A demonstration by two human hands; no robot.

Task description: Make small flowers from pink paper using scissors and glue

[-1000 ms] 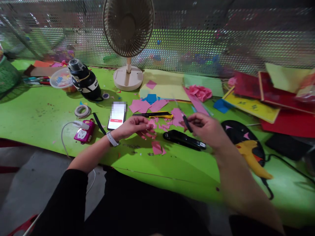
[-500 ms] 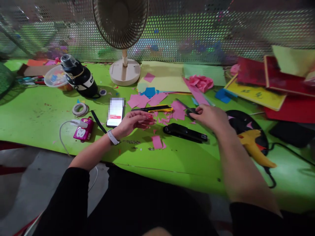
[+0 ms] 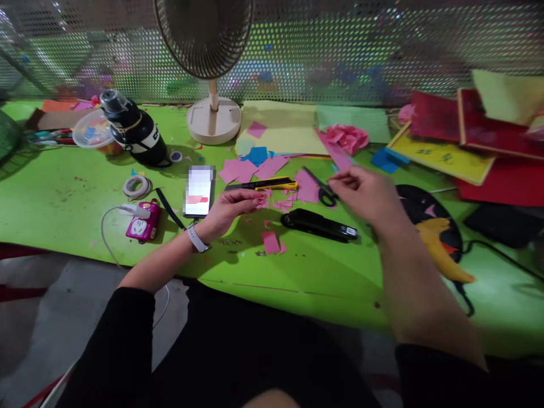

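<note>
My left hand [image 3: 238, 208] hovers over the bench with thumb and fingers pressed together. Something tiny and pinkish may be at the fingertips, too small to name. Pink paper scraps [image 3: 285, 201] lie just beyond it, beside a yellow and black box cutter [image 3: 276, 183]. My right hand [image 3: 361, 190] is curled closed at the handles of black scissors [image 3: 326, 196]. One handle loop shows clear of the fingers; whether they grip the other part is hidden. Between the hands lies a black stapler [image 3: 319, 225], with a pink paper piece [image 3: 270, 242] to its left.
A phone [image 3: 199, 191], tape roll [image 3: 136, 186], pink plug adapter [image 3: 143, 222] and dark bottle [image 3: 142, 136] stand left. A fan [image 3: 213, 120] is behind. Paper sheets [image 3: 283, 129] and a pink paper flower [image 3: 347, 140] lie further back. A yellow banana-shaped thing [image 3: 444, 249] lies right.
My right hand has shifted slightly up and away from the scissors, exposing a handle loop; the scissors stay nearly in place. The fingers of my left hand have come closer together.
</note>
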